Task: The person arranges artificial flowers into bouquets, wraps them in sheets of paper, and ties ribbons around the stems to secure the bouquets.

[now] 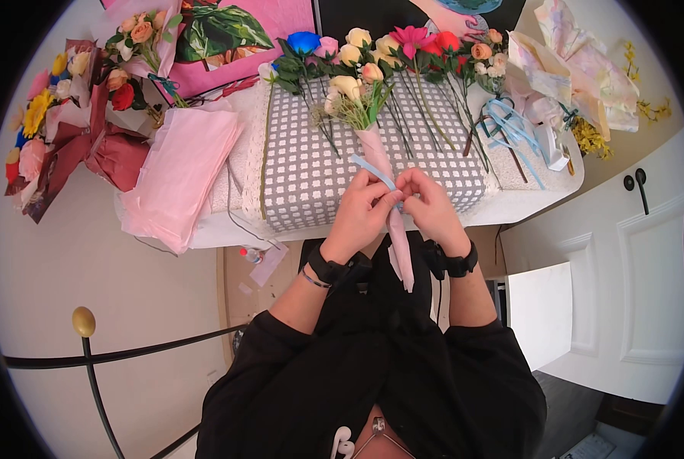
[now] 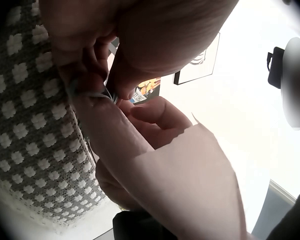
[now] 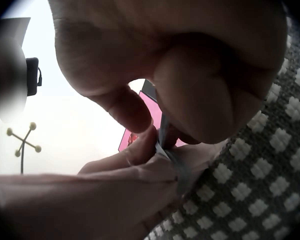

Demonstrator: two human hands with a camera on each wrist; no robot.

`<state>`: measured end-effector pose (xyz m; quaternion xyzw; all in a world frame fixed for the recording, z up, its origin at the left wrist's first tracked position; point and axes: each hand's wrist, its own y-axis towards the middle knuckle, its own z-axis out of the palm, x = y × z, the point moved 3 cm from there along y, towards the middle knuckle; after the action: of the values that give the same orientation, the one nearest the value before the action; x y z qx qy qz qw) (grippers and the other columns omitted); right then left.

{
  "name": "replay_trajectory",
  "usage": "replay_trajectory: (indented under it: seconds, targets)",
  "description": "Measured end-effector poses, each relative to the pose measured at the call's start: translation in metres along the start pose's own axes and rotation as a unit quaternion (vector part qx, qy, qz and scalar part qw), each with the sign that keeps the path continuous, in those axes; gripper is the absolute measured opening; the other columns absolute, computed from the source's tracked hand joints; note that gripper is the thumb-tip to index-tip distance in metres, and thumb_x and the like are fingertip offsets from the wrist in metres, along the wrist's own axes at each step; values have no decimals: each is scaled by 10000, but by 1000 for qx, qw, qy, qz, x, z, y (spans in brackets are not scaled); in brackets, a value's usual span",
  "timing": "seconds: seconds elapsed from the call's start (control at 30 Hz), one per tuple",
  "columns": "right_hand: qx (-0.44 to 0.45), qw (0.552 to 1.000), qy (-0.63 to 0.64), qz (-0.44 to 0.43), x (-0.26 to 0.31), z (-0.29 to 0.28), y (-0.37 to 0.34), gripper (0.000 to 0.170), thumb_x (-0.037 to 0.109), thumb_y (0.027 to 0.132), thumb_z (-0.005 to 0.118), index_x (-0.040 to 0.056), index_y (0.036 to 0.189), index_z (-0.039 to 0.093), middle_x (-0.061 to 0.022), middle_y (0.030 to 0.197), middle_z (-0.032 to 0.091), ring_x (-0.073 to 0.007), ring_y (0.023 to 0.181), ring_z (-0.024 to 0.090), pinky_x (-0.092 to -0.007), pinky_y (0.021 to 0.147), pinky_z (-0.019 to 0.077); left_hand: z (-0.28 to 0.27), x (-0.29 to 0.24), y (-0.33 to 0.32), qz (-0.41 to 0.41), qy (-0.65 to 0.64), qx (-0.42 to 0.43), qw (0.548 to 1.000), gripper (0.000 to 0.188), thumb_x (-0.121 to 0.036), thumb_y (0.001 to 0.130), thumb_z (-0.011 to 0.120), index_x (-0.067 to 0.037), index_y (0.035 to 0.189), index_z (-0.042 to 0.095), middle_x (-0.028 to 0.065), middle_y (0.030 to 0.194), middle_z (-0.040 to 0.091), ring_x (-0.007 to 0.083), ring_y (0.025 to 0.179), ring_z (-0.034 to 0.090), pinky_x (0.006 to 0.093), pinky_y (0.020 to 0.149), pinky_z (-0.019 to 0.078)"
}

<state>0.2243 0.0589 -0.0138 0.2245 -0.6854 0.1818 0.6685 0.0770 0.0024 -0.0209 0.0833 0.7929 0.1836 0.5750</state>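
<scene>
Leaving room for a hand to pass over the near left part of the checked cloth (image 1: 300, 183), between the paper-wrapped stems (image 1: 400, 249) and the pink paper stack (image 1: 181, 168). Narrowing at right, with loose flowers (image 1: 411, 42) and trailing stems reaching toward the hands. Being blocked mid-bundle by the left hand (image 1: 365, 205), right hand (image 1: 429, 205) and blue ribbon (image 1: 372, 170). Being walled behind the table (image 1: 219, 229) by upright pictures (image 1: 288, 19).

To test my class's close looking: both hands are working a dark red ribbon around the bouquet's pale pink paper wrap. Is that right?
No, the head view shows a light blue ribbon; the left hand and right hand do work it around the paper wrap.
</scene>
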Motion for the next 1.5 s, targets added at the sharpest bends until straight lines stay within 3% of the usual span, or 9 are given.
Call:
replay_trajectory:
  seconds: [0.07,0.2,0.3,0.37,0.6,0.9,0.97,1.17,1.5]
  targets:
    - [-16,985,-163,-59,6,7,-5,186,93,811,619,5,968,573,-61,779,626,-123,671,559,-295,602,458,0,-1,1,13,-9,-10,1000,142,-124,903,679,15,916,706,68,949,540,166,808,549,288,691,456]
    - [-39,982,-169,-72,7,7,-8,210,144,807,662,15,951,582,-87,724,616,-168,655,596,-329,587,464,0,-1,-2,7,10,-14,1000,146,-128,902,681,14,919,710,72,953,544,175,819,553,296,697,459]
    - [-42,969,-244,-22,14,6,-10,190,167,823,684,20,904,596,-90,648,597,-184,591,589,-349,550,453,2,-1,-5,-1,15,-19,1000,139,-118,897,685,15,929,714,77,962,549,183,827,566,302,708,469]
    - [-54,960,-272,-28,17,7,-11,205,196,835,706,20,858,603,-84,578,556,-187,516,541,-348,501,419,2,1,-8,23,9,-82,996,133,-101,895,686,23,931,715,76,970,552,174,823,579,293,689,486]
    - [-33,975,-221,16,3,8,-12,185,184,872,699,26,849,606,-68,550,557,-147,476,506,-306,466,379,6,11,-16,40,-24,-156,987,87,-45,899,667,28,908,713,71,979,555,132,802,576,260,626,499]
    - [-74,969,-235,-31,5,13,-20,130,122,877,690,32,861,598,-27,553,580,-72,485,496,-280,465,369,5,-1,-15,111,60,-189,974,48,-8,873,680,28,893,702,103,998,559,192,775,578,299,667,474]
    - [-42,994,-105,2,-12,6,-16,86,76,886,671,44,894,592,29,563,564,-16,507,460,-237,468,333,1,-5,-16,102,75,-197,972,23,9,857,672,16,875,685,108,994,562,232,793,595,327,675,487]
    - [-38,997,13,61,-3,7,-17,111,39,890,655,52,979,590,76,588,536,18,528,395,-196,475,273,-2,4,-13,108,59,-192,974,34,1,862,679,28,877,695,103,974,562,198,747,569,313,616,459]
    - [6,993,-112,32,-2,10,-11,118,152,860,719,45,892,677,97,518,414,-9,491,312,-249,447,244,-6,-6,-10,142,107,-164,970,51,-4,846,691,13,893,702,106,946,550,216,770,570,318,651,465]
